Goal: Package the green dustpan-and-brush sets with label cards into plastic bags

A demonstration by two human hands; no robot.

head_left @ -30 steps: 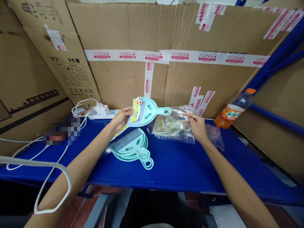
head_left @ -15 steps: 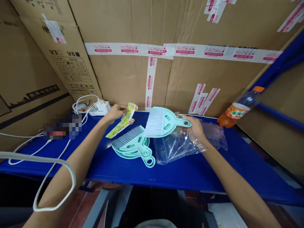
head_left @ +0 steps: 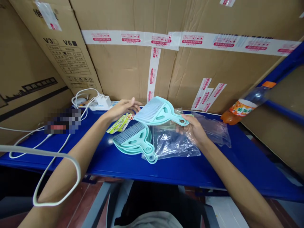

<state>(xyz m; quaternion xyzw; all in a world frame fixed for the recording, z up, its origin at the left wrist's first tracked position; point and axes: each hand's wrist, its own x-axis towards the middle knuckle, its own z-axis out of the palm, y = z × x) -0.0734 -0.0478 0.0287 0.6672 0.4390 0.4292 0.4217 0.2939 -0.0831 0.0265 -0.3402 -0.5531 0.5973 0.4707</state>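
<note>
Hands are both above the far part of the blue desk (head_left: 180, 171): the left hand (head_left: 123, 107) is open, its fingers loosely spread and gripping nothing that I can see, and the right hand (head_left: 193, 128) is closed on a handle. Toward the far left corner, a white plug (head_left: 103, 100) with thin, smooth cables is near the cardboard (head_left: 128, 72). Next come flat paper labels (head_left: 121, 123), yellow-green and glossy, fanned just behind the stacked brushes and dustpans (head_left: 140, 141). These are pale turquoise, of hard plastic with rounded backs, and the grey bristles stand in straight rows.

Above and to the right of this stack is the held brush set (head_left: 161, 118), tilted, with bristles toward the left and its ring-ended handle in the right hand. Held only by this end, it could swing or twist, I judge; the open fingers could support the wide side lightly, without bending the soft bristles. Under it lies a clear bag (head_left: 171, 142), thin, shiny and wrinkled, which could easily catch on the fingers. Near the far right corner, a ribbed bottle (head_left: 242, 107) of orange drink leans at a slant.
</note>
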